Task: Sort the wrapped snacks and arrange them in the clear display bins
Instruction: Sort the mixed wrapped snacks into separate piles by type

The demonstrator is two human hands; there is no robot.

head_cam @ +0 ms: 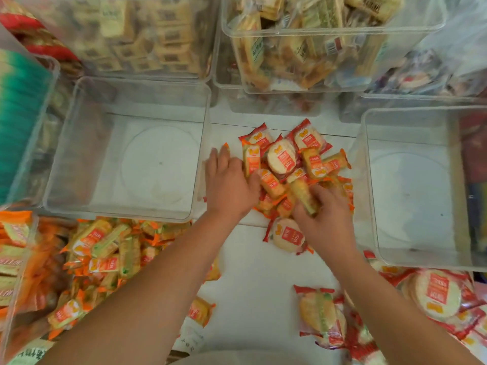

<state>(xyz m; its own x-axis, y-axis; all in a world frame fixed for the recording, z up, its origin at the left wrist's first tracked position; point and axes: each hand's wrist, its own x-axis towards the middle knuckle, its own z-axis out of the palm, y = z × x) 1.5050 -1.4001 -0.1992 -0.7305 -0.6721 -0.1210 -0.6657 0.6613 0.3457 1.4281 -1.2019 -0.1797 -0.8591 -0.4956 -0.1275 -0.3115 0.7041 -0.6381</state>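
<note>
Mixed pile (290,164) of wrapped snacks sat on the white table (258,272), round packs in red wrap and long packs in orange wrap all jumbled. Left hand (229,188) lay flat on the pile's left edge, fingers straight and spread, gripping nothing. It looked like it was pinning the heap so it wouldn't slide while the other hand dug. Right hand (326,222) was at the pile's near-right side, fingers curled round one long pack (303,197), which stuck up out of the heap at a tilt. Left empty bin (66,154) stood just left of the pile, right empty bin (369,180) just right of it, both close, so either sort class was a short drop. Nearer than the pile, on its left: orange heap (105,248) of long packs. Nearer, on its right: red round packs (434,293). That suggested long ones belonged left and round ones right, my guess only. Beyond the pile: full bins (329,48), blurred. Nothing lay in either empty bin, so this sort had barely started
</note>
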